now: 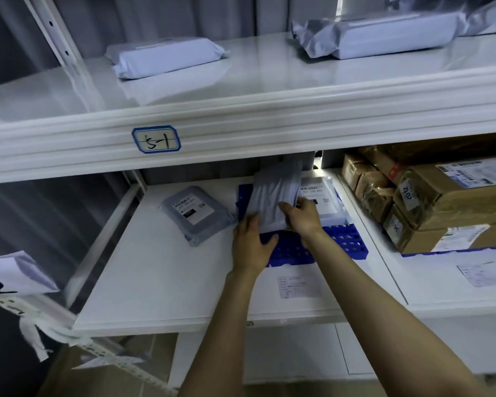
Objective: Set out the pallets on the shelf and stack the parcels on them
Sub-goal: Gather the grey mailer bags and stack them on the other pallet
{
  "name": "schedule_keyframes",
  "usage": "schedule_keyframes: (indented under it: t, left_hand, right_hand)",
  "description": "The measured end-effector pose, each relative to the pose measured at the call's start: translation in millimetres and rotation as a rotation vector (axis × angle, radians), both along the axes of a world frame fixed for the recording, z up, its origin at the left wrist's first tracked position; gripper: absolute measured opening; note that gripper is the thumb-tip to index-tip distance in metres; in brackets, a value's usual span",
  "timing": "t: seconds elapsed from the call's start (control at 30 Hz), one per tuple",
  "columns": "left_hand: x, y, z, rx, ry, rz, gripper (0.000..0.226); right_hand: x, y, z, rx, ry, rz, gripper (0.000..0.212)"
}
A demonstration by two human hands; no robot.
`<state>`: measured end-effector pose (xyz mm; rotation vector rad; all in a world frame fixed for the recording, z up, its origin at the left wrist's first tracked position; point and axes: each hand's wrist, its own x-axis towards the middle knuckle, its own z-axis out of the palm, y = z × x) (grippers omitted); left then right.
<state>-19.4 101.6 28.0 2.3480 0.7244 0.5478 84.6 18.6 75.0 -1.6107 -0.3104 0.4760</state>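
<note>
A blue perforated plastic pallet point(342, 242) lies on the white lower shelf point(161, 285). A grey poly-bag parcel point(272, 196) is tilted up over the pallet's left part. My left hand point(249, 245) grips its lower left edge and my right hand point(304, 216) grips its lower right side. Behind it a white flat parcel point(325, 196) with a label lies on the pallet. Another grey parcel point(196, 213) with a label lies on the bare shelf to the left of the pallet.
Brown cardboard boxes point(441, 202) are stacked on a second blue pallet point(453, 252) in the right bay. Two grey bagged parcels point(166, 57) point(384, 35) lie on the upper shelf. The shelf beam carries a handwritten label point(156, 138). A paper sheet point(297, 286) lies on the shelf front.
</note>
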Motion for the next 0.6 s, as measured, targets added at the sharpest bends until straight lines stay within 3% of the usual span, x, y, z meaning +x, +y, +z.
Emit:
schedule_keyframes:
  t: [0.1,0.2,0.27,0.37,0.5,0.6]
  left_hand:
    - [8,15,-10,-0.174,-0.021,0.019,0.066]
    - [13,25,-13,-0.242,-0.057,0.040,0.059]
    - [19,31,-15,-0.254,-0.063,0.050,0.056]
    - [26,37,-15,-0.256,-0.055,0.061,0.056]
    - [31,44,-15,-0.230,-0.060,0.079,0.052]
    - [30,55,-19,-0.166,-0.101,0.138,0.030]
  right_hand:
    - [24,8,-11,-0.106,-0.025,0.022,0.029]
    - [30,13,-12,-0.252,-0.098,0.089,0.022]
    - [31,19,-14,-0.357,-0.203,0.103,0.015]
    - [33,28,-22,-0.445,-0.386,0.049,0.036]
    - [30,39,-27,-0.514,-0.517,0.112,0.013]
    - [26,42,-29,-0.555,-0.612,0.163,0.013]
